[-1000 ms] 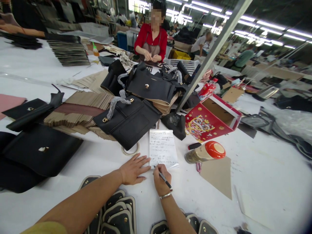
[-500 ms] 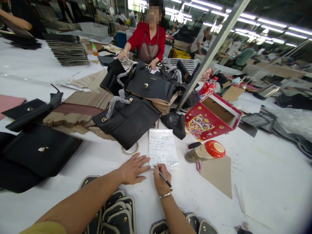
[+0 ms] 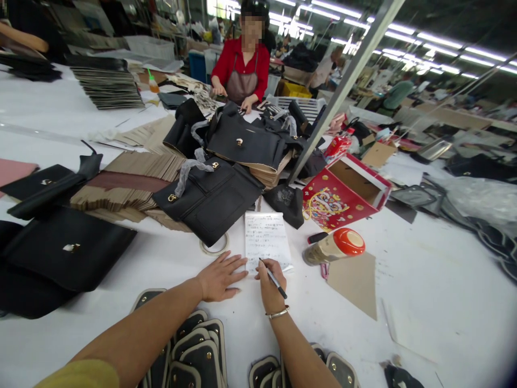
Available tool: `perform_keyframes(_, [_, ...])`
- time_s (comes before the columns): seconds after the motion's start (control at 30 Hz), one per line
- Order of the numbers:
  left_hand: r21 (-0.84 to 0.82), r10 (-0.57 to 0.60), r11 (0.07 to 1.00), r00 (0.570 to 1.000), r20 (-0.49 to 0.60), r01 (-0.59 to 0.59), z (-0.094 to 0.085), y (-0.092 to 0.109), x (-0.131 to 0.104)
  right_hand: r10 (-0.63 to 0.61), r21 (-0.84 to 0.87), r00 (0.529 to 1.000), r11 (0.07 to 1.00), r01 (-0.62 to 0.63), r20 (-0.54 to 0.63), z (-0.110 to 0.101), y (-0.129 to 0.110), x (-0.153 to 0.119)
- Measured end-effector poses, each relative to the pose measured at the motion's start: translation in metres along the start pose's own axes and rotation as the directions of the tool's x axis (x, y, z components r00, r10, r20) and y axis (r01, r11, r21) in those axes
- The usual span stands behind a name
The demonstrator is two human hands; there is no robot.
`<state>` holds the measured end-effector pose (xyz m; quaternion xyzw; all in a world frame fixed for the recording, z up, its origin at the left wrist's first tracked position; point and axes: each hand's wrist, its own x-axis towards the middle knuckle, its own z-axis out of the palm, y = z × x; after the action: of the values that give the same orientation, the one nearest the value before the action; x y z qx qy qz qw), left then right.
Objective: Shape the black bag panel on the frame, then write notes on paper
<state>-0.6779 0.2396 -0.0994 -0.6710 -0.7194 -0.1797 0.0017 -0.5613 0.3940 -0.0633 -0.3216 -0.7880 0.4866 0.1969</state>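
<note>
A notepad [image 3: 266,237] covered with lines of handwriting lies on the white table. In my right hand [image 3: 271,285] is a dark pen [image 3: 276,281], its tip on the lower part of the page. A silver bracelet circles that wrist. My left hand [image 3: 222,276] rests flat with fingers spread, the fingertips at the pad's lower left edge. Just beyond it lies a roll of tape [image 3: 215,246]. Black leather pieces with pale edges and gold studs [image 3: 197,353] are piled beneath my forearms.
Black handbags [image 3: 208,199] and stacked brown pieces [image 3: 139,168] stand beyond the pad. To the right are a bottle with a red lid [image 3: 335,247], a red box [image 3: 343,191] and a slanting metal pole [image 3: 343,91]. A person in red [image 3: 244,64] works across the table.
My right hand with the pen has moved slightly up and right over the page. My left hand stays beside the pad. The person opposite has drawn one hand in closer.
</note>
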Motion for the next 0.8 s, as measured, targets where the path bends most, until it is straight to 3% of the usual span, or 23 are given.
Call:
perform_keyframes(0.23, [-0.014,-0.005,1.000,1.000,0.000,0.005,0.000,-0.001,-0.001,-0.220,-0.171,0.971,0.957,0.233,0.093,-0.007,0.015,-0.008])
perform_keyframes(0.4, [-0.024,-0.016,1.000,1.000,0.019,0.016,-0.001,-0.002,-0.001,-0.219,-0.268,0.975,0.939,0.217,0.023,-0.005,0.020,-0.011])
perform_keyframes(0.8, [-0.023,-0.022,0.999,0.999,0.028,0.023,0.000,-0.002,-0.001,-0.260,-0.292,0.964,0.918,0.266,0.061,-0.002,0.028,-0.010])
